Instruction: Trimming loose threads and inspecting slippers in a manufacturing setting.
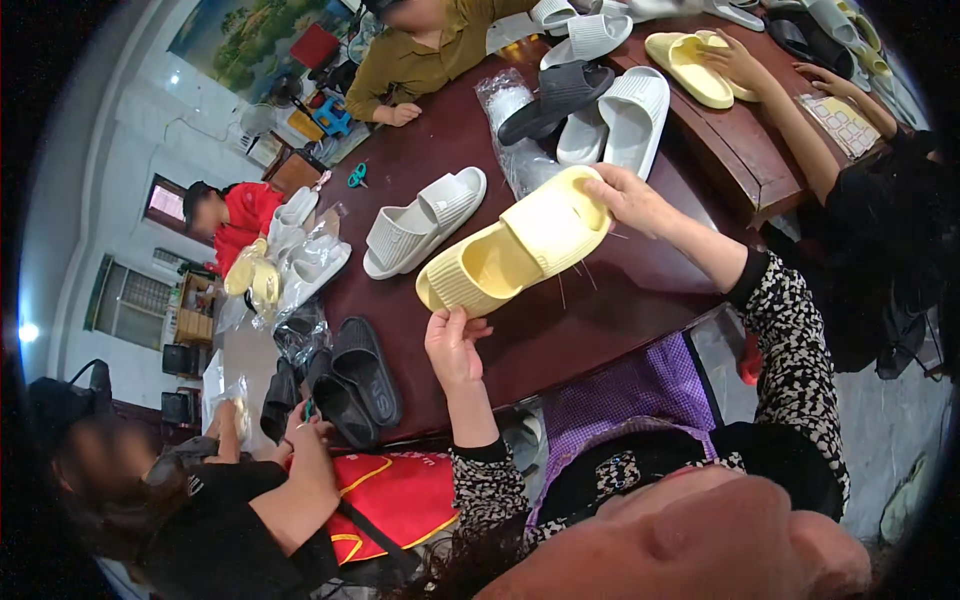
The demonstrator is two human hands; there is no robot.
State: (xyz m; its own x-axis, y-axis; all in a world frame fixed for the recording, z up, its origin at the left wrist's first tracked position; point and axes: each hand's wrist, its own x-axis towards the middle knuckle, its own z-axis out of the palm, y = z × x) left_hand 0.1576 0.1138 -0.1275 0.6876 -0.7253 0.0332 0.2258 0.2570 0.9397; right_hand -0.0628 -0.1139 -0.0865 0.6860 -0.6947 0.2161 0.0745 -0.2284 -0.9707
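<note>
While yellow slipper (545,235) slants over counter (430,135), left hand (455,347) upright, right hand (632,205) angled inward, each pinching one end

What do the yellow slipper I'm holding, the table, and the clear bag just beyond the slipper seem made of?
The yellow slipper is probably molded foam or plastic, matte, going by its even ribs. The table could be varnished wood or laminate: smooth, dark red, faintly glossy. The clear bag is likely thin plastic film, see-through with shiny creases.
</note>
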